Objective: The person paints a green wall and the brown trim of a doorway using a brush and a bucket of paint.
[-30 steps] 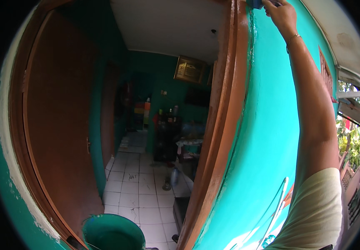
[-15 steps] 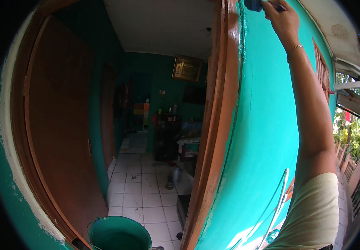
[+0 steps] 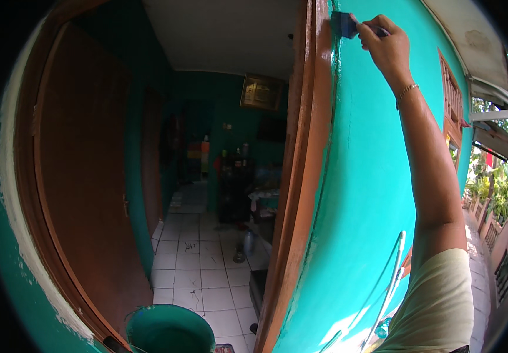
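Observation:
High up on the right, my right hand (image 3: 388, 50) is closed round the handle of a paintbrush (image 3: 344, 25). The brush head is dark blue, and its bristles touch the turquoise wall (image 3: 377, 159) right where it meets the brown door frame (image 3: 304, 147). Wet, shiny paint shows along that seam. At the lower edge, a green bucket (image 3: 207, 329) stands in the doorway; whether a hand holds it is hidden. My left hand is out of the picture.
A brown door (image 3: 83, 170) stands open on the left, with a tiled floor (image 3: 218, 276) beyond it. A pale pole (image 3: 390, 282) leans against the turquoise wall. At the far right lie a slatted window (image 3: 452, 94) and a fence (image 3: 492, 229).
My right hand has moved down and slightly left with the paintbrush. The whole brush head now shows against the seam by the door frame.

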{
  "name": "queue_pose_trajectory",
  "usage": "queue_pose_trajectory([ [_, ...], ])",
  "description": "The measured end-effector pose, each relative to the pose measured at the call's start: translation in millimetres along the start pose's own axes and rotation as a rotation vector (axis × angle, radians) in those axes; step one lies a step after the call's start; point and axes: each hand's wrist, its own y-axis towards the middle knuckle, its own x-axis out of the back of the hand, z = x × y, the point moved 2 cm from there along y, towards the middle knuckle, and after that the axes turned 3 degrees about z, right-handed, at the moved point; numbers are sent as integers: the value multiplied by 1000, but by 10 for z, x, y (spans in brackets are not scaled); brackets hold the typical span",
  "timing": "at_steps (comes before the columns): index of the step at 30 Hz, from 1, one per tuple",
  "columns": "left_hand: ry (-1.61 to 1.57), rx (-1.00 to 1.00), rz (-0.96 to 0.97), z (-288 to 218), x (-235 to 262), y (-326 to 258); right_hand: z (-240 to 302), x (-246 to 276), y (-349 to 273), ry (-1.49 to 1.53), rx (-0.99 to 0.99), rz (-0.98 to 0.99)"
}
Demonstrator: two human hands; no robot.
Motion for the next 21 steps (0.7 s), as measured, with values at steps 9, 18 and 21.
queue_pose_trajectory([
  [9, 3, -12, 73, 81, 179, 117, 305, 324, -836, 47, -145, 118],
  [18, 15, -3, 81, 146, 270, 147, 483, 454, -285, 15, -75, 163],
  [21, 11, 20, 60, 95, 139, 116, 240, 408, 137, 140, 21, 128],
])
